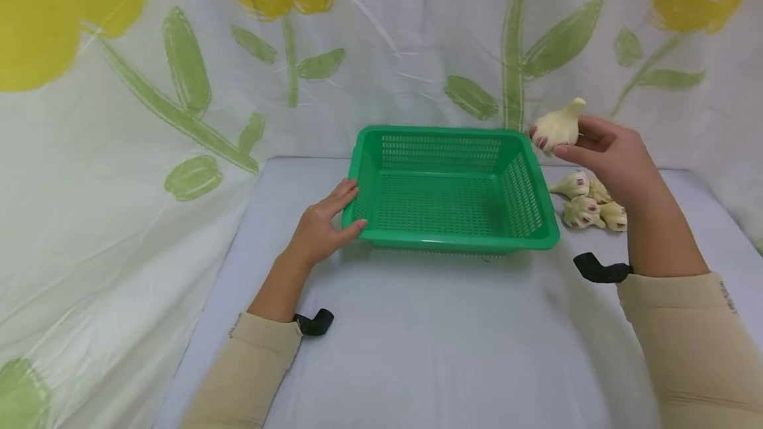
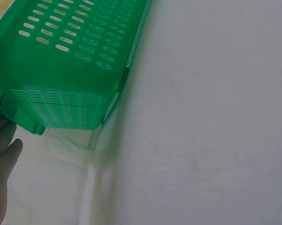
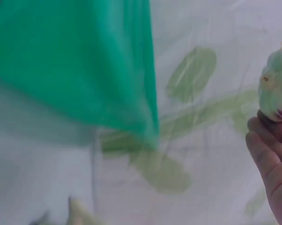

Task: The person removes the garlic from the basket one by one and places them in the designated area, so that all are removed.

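Note:
A green slotted basket (image 1: 539,207) stands empty in the middle of the table. My left hand (image 1: 324,220) rests against its left front corner, fingers straight along the rim and thumb under the front edge; the left wrist view shows the basket (image 2: 61,61) close above the fingers (image 2: 5,150). My right hand (image 1: 602,151) holds a garlic bulb (image 1: 559,126) in the air above the basket's far right corner. The right wrist view shows that garlic bulb (image 3: 277,86) over the fingertips (image 3: 267,150). A pile of garlic bulbs (image 1: 587,204) lies on the table right of the basket.
The table (image 1: 417,336) is covered in a pale sheet. A white cloth with yellow flowers and green leaves (image 1: 191,78) hangs behind and along the left side. Black wrist straps (image 1: 599,269) show on both arms.

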Motion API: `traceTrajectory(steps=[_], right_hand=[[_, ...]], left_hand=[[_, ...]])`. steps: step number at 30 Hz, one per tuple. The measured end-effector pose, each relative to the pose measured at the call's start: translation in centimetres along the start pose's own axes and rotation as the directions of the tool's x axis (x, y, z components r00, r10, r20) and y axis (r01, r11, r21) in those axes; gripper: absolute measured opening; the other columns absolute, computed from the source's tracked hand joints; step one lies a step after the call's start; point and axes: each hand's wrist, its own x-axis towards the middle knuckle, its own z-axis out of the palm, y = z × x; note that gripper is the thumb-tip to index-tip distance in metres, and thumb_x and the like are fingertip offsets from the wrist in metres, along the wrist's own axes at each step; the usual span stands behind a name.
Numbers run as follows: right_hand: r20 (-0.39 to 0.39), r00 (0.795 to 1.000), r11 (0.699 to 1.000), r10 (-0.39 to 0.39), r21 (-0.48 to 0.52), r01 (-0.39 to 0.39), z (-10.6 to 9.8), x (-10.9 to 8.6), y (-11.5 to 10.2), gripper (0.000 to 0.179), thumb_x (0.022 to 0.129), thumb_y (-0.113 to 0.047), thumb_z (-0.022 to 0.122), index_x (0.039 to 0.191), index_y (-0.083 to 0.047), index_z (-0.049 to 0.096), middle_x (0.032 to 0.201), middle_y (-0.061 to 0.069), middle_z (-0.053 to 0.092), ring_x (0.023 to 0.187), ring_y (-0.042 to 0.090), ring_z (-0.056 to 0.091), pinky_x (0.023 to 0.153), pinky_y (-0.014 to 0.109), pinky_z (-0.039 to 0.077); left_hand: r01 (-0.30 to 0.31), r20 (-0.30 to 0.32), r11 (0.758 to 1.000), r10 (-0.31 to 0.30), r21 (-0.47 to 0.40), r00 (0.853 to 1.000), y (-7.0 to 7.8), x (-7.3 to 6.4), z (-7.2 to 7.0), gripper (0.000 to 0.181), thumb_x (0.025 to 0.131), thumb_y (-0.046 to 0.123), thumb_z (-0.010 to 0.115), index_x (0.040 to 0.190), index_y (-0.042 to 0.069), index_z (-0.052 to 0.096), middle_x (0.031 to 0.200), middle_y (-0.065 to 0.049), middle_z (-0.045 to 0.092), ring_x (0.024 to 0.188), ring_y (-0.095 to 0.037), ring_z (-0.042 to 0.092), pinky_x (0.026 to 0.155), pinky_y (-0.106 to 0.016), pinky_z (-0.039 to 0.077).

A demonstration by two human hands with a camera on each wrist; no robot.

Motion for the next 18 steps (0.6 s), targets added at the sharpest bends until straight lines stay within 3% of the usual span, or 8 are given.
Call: traceTrajectory(steps=[3, 6, 9, 13, 15, 17, 18], right_hand=[[-0.014, 0.996, 0.994, 0.086, -0.072, -0.087, -1.6, -1.1, 2.0, 0.071, 0.093, -0.039, 0.066, 0.155, -0.024, 0.034, 0.141, -0.01, 0.053, 0.117, -0.004, 0.053, 0.077, 0.004, 0.042], [-0.015, 0.986, 0.977, 0.164, -0.139, -0.165, -2.9, -2.1, 4.0, 0.08, 0.093, -0.047, 0.063, 0.158, -0.023, 0.023, 0.157, 0.001, 0.038, 0.134, 0.006, 0.044, 0.078, 0.001, 0.04], [-0.019, 0.979, 0.962, 0.201, -0.185, -0.201, -3.7, -3.2, 6.0, 0.084, 0.093, -0.051, 0.061, 0.159, -0.019, 0.021, 0.16, 0.009, 0.031, 0.139, 0.009, 0.04, 0.078, -0.001, 0.039], [-0.032, 0.968, 0.948, 0.251, -0.196, -0.252, -4.5, -4.6, 8.6, 0.082, 0.091, -0.052, 0.063, 0.157, -0.018, 0.028, 0.147, -0.01, 0.047, 0.118, -0.013, 0.047, 0.073, 0.0, 0.037], [-0.03, 0.959, 0.939, 0.282, -0.197, -0.282, -4.6, -5.3, 9.7, 0.084, 0.09, -0.054, 0.064, 0.157, -0.018, 0.028, 0.145, -0.013, 0.048, 0.104, -0.021, 0.044, 0.071, 0.0, 0.037], [-0.014, 0.953, 0.933, 0.303, -0.201, -0.3, -4.7, -5.8, 10.8, 0.085, 0.091, -0.054, 0.063, 0.157, -0.015, 0.027, 0.15, -0.009, 0.044, 0.098, -0.025, 0.042, 0.071, 0.001, 0.037], [-0.002, 0.95, 0.93, 0.312, -0.205, -0.305, -4.7, -6.1, 11.3, 0.086, 0.092, -0.053, 0.062, 0.157, -0.012, 0.025, 0.154, -0.003, 0.041, 0.1, -0.025, 0.041, 0.079, 0.004, 0.041]], left_hand=[[-0.001, -0.001, 1.0, 0.001, -0.002, 1.0, 0.0, 0.1, 0.0, 0.064, 0.088, 0.033, 0.071, 0.144, 0.009, 0.051, 0.154, -0.001, 0.043, 0.144, -0.016, 0.037, 0.111, -0.045, 0.041], [-0.002, -0.002, 1.0, 0.002, -0.005, 1.0, 0.1, 0.1, 0.0, 0.064, 0.088, 0.032, 0.072, 0.144, 0.009, 0.051, 0.154, -0.001, 0.043, 0.144, -0.017, 0.037, 0.111, -0.044, 0.04], [0.003, -0.001, 1.0, -0.003, -0.005, 1.0, 0.1, 0.1, 0.0, 0.064, 0.088, 0.031, 0.072, 0.144, 0.008, 0.051, 0.154, -0.002, 0.044, 0.144, -0.018, 0.037, 0.112, -0.044, 0.04], [0.008, -0.004, 1.0, -0.008, -0.012, 1.0, 0.2, 0.2, 0.0, 0.064, 0.088, 0.029, 0.073, 0.144, 0.008, 0.051, 0.154, -0.002, 0.044, 0.144, -0.018, 0.037, 0.112, -0.044, 0.04], [0.004, -0.007, 1.0, -0.004, -0.017, 1.0, 0.2, 0.2, 0.0, 0.064, 0.088, 0.029, 0.073, 0.144, 0.007, 0.051, 0.154, -0.002, 0.044, 0.144, -0.018, 0.037, 0.112, -0.045, 0.039], [-0.001, -0.012, 1.0, 0.0, -0.021, 1.0, 0.2, 0.1, 0.0, 0.064, 0.088, 0.029, 0.073, 0.144, 0.007, 0.051, 0.153, -0.002, 0.044, 0.144, -0.018, 0.037, 0.112, -0.045, 0.04], [-0.003, -0.013, 1.0, 0.002, -0.021, 1.0, 0.1, 0.1, 0.0, 0.064, 0.088, 0.029, 0.073, 0.144, 0.007, 0.051, 0.153, -0.002, 0.044, 0.144, -0.018, 0.037, 0.111, -0.046, 0.04]])
